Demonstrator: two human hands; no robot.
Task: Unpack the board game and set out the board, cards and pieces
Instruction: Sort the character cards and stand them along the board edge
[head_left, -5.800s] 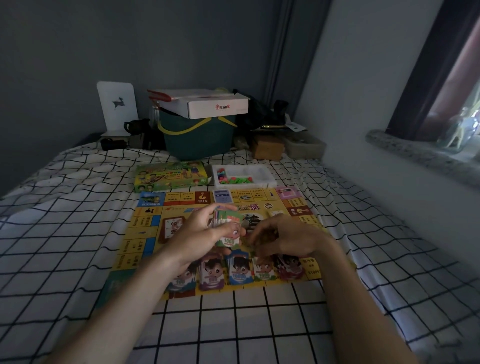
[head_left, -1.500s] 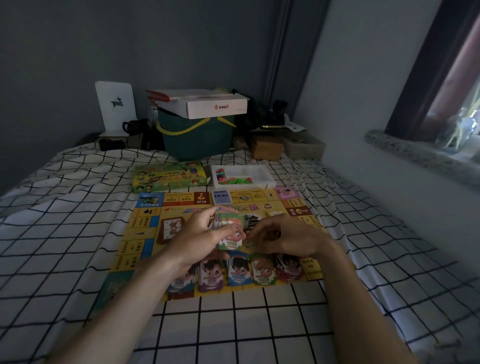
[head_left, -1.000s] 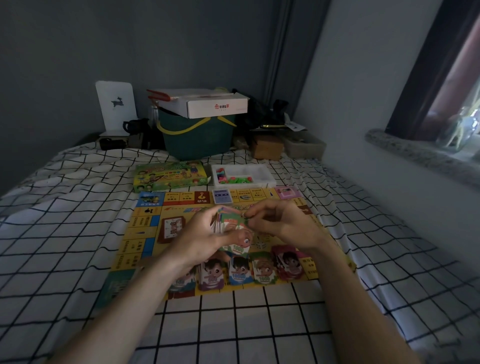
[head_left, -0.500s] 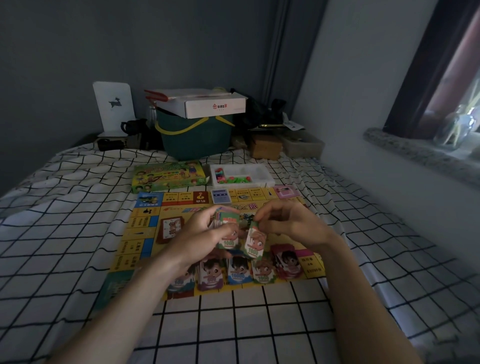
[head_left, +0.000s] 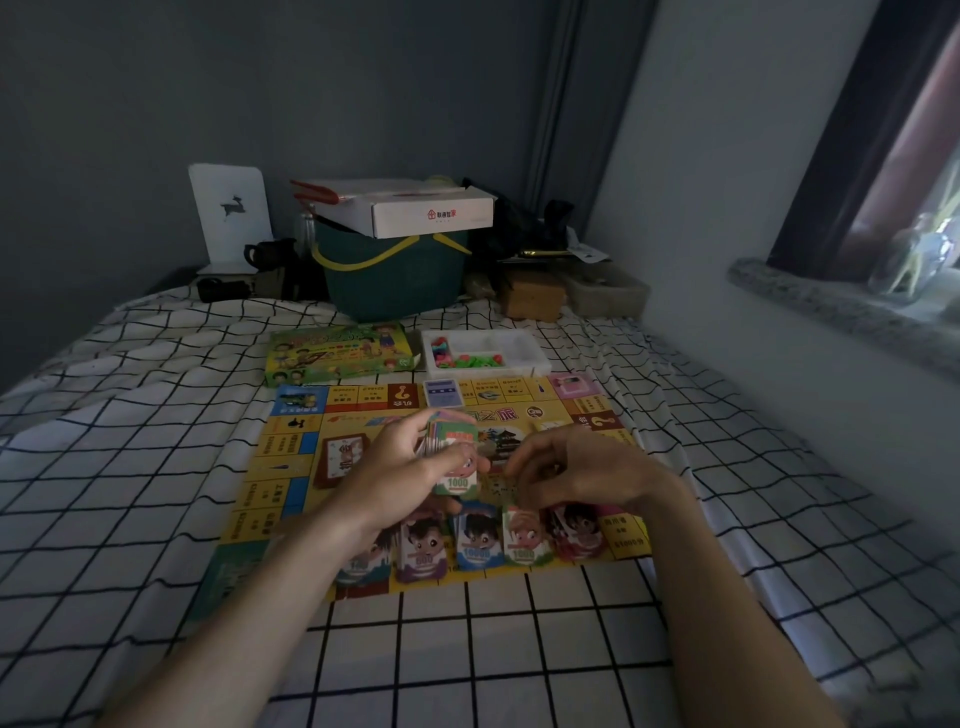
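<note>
Head view, looking down along both forearms at a bed with a black-grid white sheet (head_left: 156, 493). Game board (head_left: 291, 457) spread flat mid-bed, yellow-bordered. Left hand (head_left: 410, 467) curled round a stack of play-money notes (head_left: 451, 447), top note green and marked 1000, held just above the board's centre. Right hand (head_left: 576, 473) just beside it, fingers curled inward toward the stack; whether anything is pinched there, cannot tell.

Along the board's near edge, a row of sorted money piles: purple pile (head_left: 422, 551), blue pile (head_left: 478, 538), green pile (head_left: 524, 535), pink pile (head_left: 574, 530), side by side and close together; one more pile at the left end of the row, half hidden under the left forearm. Red-backed card deck (head_left: 340, 460) on the board's left part, small blue card stack (head_left: 443, 393) at the far edge. Beyond the far edge, game box lid (head_left: 337, 353) and white tray of coloured pieces (head_left: 483, 353), pieces not yet set out.

Step in hand, by judgement: sorting notes by value into the near-edge piles. Next move likely calls for peeling the top 1000 note off with the right fingertips, one note only, and laying it squarely on the matching green pile without nudging the neighbours. Pieces in the tray to follow.
</note>
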